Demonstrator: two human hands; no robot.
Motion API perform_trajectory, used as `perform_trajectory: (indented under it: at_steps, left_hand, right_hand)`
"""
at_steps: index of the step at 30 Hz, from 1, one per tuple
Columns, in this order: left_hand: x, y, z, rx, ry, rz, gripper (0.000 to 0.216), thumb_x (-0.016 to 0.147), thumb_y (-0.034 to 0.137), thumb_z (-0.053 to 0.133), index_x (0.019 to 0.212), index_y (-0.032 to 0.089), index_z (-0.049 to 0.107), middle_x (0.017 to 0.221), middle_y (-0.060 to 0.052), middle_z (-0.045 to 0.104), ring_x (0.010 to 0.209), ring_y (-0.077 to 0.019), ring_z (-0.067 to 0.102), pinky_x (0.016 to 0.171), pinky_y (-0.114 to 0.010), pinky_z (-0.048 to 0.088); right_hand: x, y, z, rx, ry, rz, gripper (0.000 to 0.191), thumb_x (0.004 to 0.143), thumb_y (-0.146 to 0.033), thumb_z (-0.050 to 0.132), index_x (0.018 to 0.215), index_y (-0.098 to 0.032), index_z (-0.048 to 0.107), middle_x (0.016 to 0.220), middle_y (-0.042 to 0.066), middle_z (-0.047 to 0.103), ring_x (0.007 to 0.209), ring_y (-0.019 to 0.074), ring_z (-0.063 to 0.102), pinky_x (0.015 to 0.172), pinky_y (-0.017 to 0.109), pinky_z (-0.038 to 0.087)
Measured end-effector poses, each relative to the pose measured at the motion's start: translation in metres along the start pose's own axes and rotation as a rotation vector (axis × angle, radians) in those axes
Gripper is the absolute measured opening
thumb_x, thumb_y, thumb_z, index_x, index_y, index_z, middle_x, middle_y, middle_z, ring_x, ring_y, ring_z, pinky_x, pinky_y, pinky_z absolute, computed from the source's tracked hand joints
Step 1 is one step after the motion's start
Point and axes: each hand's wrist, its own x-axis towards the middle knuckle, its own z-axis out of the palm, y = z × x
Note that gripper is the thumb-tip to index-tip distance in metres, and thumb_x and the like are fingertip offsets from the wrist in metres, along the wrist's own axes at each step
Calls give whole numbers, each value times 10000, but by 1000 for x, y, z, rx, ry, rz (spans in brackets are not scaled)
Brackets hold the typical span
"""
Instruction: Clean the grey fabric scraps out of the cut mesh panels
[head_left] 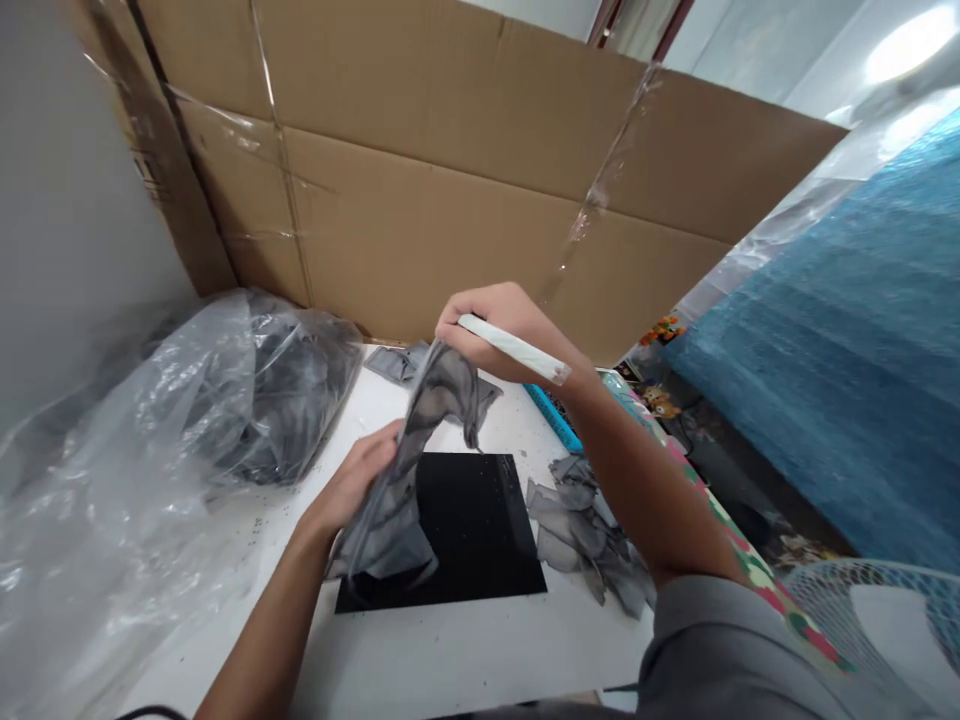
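Note:
A piece of sheer grey fabric (pixel 401 490) hangs stretched between my two hands above a black mat (pixel 480 530). My left hand (pixel 367 470) grips its left edge partway down, with the fingertips partly hidden behind the cloth. Higher up, my right hand (pixel 495 315) pinches the fabric's top end. The same hand also holds a slim white stick (pixel 514 348), which slants down towards the wrist. The fabric's lower part drapes over the mat's left side.
Loose grey fabric pieces (pixel 585 530) lie right of the mat, and more (pixel 397 362) lie behind it. A clear plastic bag (pixel 277 390) stuffed with dark fabric stands left. Farther back are a blue tray (pixel 551 415) and a cardboard wall (pixel 435 220).

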Motion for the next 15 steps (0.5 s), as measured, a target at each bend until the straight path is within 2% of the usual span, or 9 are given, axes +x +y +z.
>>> perform_trajectory:
  at_steps: [2, 4, 6, 8, 9, 12, 15]
  left_hand:
    - [-27, 8, -7, 114, -49, 21, 492, 942, 595, 648, 1250, 224, 746, 1276, -83, 717, 1190, -334, 635, 1084, -424, 466]
    - [-45, 10, -17, 243, -55, 23, 356, 952, 528, 666, 1125, 234, 769, 1235, -74, 710, 1167, -305, 624, 1073, -384, 453]
    - [-60, 6, -26, 321, -11, 1, 317, 985, 500, 621, 889, 224, 744, 1016, -55, 701, 1005, -244, 634, 952, -319, 482]
    - [-70, 0, -34, 365, 67, -2, 441, 1004, 506, 581, 681, 208, 621, 759, -19, 574, 768, -185, 564, 753, -271, 464]
    - [-74, -2, -37, 370, 103, 5, 490, 998, 525, 580, 628, 203, 559, 693, -4, 498, 694, -167, 506, 683, -264, 432]
    - [-77, 0, -42, 273, 194, -33, 572, 926, 647, 622, 593, 195, 510, 650, 11, 428, 620, -143, 423, 581, -253, 369]
    - [-67, 18, -39, 115, 268, -186, 596, 830, 752, 671, 651, 191, 584, 627, 15, 469, 567, -131, 407, 499, -237, 327]
  right_hand:
    - [-4, 1, 5, 42, 4, 1, 193, 903, -250, 606, 829, -175, 767, 829, 3, 750, 777, 129, 637, 747, 239, 420]
    - [-10, -1, 5, 63, 44, 26, 198, 917, -268, 618, 853, -177, 781, 845, 15, 765, 794, 137, 655, 759, 245, 432]
    - [-17, -4, -1, 103, 76, 58, 200, 915, -267, 629, 835, -166, 783, 822, 20, 766, 769, 137, 658, 740, 247, 439]
    - [-23, -4, -11, 173, 52, 59, 213, 911, -274, 641, 805, -148, 776, 803, 24, 763, 751, 134, 657, 718, 245, 443]
    - [-25, -2, -16, 204, 18, 47, 227, 914, -283, 642, 791, -141, 769, 799, 28, 762, 749, 134, 658, 712, 244, 446]
    - [-32, 7, -23, 143, -71, 46, 247, 928, -301, 640, 783, -138, 756, 802, 38, 757, 753, 141, 660, 707, 249, 450]
    - [-48, 15, -4, -176, 119, 193, 224, 973, -241, 574, 888, -154, 762, 833, 67, 749, 808, 181, 667, 729, 274, 449]
